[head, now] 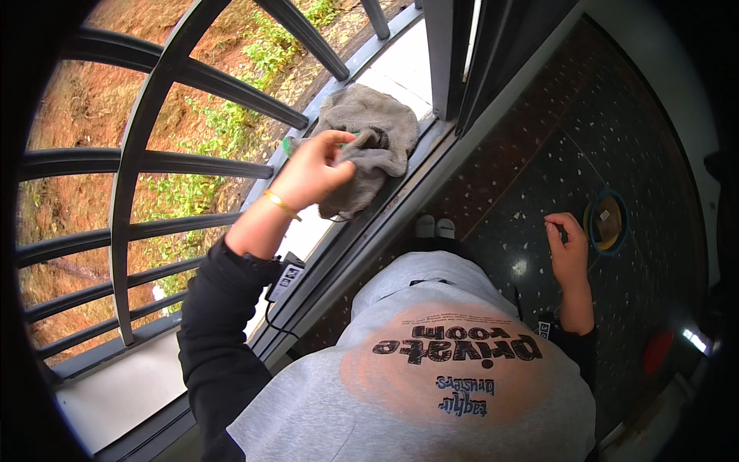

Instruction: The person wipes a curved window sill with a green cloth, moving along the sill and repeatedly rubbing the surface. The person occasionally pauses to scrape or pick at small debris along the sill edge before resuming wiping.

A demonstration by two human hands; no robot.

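Observation:
My left hand (pixel 321 167) grips a bunched fold of a damp-looking grey cleaning cloth (pixel 378 107), thumb against fingers. The cloth lies crumpled across the window ledge, between the dark metal guard bars and the sliding-window track (pixel 398 199). A bit of green shows at its edge by my knuckles; its underside is hidden. Low at my right side, away from the window, my right hand (pixel 568 245) hangs with loosely curled fingers and nothing visible in it. Beyond it on the floor is a round blue-rimmed container (pixel 625 222), its contents unclear.
Curved metal guard bars (pixel 213 164) line the ledge's outer side, with soil and plants beyond. A dark window frame (pixel 447 58) rises at the ledge's far end. Light slippers (pixel 425 226) are on the speckled floor (pixel 508 213). A blurred red object (pixel 657 352) is at right.

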